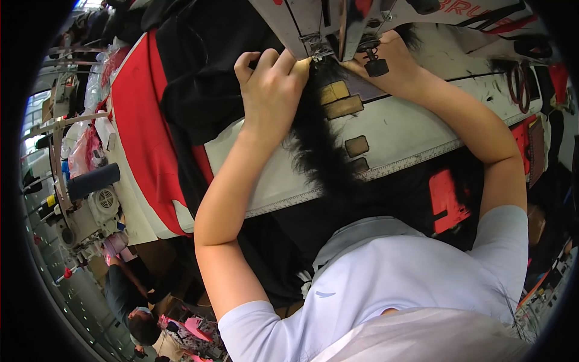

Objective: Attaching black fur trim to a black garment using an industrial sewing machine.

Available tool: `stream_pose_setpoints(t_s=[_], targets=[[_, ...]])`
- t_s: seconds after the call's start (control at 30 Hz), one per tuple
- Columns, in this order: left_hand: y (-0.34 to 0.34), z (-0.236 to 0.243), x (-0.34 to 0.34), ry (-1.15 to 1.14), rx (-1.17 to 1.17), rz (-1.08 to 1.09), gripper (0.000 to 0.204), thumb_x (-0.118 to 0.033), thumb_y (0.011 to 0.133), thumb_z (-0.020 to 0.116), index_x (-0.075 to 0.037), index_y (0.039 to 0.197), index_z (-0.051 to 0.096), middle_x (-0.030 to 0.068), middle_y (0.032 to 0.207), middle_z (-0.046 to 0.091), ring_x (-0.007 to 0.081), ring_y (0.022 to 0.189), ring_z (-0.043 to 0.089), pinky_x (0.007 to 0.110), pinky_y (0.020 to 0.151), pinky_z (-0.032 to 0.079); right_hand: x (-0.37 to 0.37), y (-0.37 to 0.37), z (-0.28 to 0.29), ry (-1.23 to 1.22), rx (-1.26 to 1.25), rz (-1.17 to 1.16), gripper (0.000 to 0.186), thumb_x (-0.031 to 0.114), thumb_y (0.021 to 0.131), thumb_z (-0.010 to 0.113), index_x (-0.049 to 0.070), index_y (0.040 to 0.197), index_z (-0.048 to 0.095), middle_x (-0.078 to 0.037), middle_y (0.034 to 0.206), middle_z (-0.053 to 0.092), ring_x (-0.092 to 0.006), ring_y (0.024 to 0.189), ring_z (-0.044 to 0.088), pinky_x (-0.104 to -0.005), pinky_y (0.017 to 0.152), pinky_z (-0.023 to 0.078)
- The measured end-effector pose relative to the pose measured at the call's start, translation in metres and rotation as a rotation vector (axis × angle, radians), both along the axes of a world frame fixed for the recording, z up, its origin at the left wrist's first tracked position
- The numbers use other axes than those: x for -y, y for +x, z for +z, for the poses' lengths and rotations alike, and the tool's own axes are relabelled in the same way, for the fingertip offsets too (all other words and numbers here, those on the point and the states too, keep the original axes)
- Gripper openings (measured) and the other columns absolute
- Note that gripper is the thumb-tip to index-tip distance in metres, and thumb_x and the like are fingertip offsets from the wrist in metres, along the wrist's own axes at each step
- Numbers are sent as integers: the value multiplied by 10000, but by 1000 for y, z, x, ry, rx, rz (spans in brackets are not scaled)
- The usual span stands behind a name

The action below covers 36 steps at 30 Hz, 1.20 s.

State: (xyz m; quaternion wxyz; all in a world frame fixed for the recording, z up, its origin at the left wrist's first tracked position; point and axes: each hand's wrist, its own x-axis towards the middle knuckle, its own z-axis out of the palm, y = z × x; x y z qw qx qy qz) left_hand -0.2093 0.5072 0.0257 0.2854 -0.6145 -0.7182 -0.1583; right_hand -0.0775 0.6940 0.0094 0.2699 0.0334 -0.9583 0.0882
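Observation:
A sewing machine [344, 27] reaches over the table at the top, its presser foot between my two hands. My left hand [272, 87] is just left of the foot, fingers curled and pinching the edge of a black fur strip [316, 142]. That strip trails from the foot toward me and over the table's front edge. Black cloth [208, 90] lies under and left of my left hand, with red cloth [142, 130] beyond it. My right hand [395, 69] is right of the foot; its fingers are mostly hidden behind the machine's parts.
Worn yellowish patches [344, 107] mark the white table [404, 145], and a measuring tape [416, 158] runs along its front edge. A red flat piece [447, 202] lies below on the right. Another person [129, 308] sits at lower left near a machine motor [104, 204].

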Motion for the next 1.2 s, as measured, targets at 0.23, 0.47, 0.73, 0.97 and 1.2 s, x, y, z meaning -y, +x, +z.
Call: stream_pose_setpoints(t_s=[0.23,0.47,0.73,0.97,1.2], targets=[[-5,-2,0,-17,27,-7,45,-138,778,692,-147,750,658,-48,785,554,125,769,554,390,934,348,-5,0,-8,126,-49,-7,246,164,575,781,66,791,717,-59,762,628,-250,843,619,-365,792,493],[-6,3,4,-66,76,-35,101,-204,814,731,-148,896,712,-26,814,637,158,849,601,385,909,351,-4,0,-5,32,33,-55,175,205,662,762,59,726,688,-70,766,628,-266,822,612,-373,756,484],[-20,22,28,-141,132,83,123,-160,773,706,-145,894,691,-42,1029,611,175,1103,535,453,1030,294,-7,0,-1,122,-66,42,215,189,734,752,52,654,606,-76,651,579,-279,683,586,-368,636,441],[7,21,27,-148,51,76,244,-347,759,734,-137,868,676,-9,870,594,183,1039,543,506,1055,277,-3,1,4,75,29,12,122,122,678,699,61,780,669,-64,781,617,-261,844,604,-354,786,488],[21,13,16,-217,-135,90,153,-213,804,675,-111,917,694,-1,927,613,190,1088,537,522,1110,234,-9,23,23,205,-41,-5,170,154,733,687,61,873,662,-38,869,594,-216,981,594,-337,882,494]])
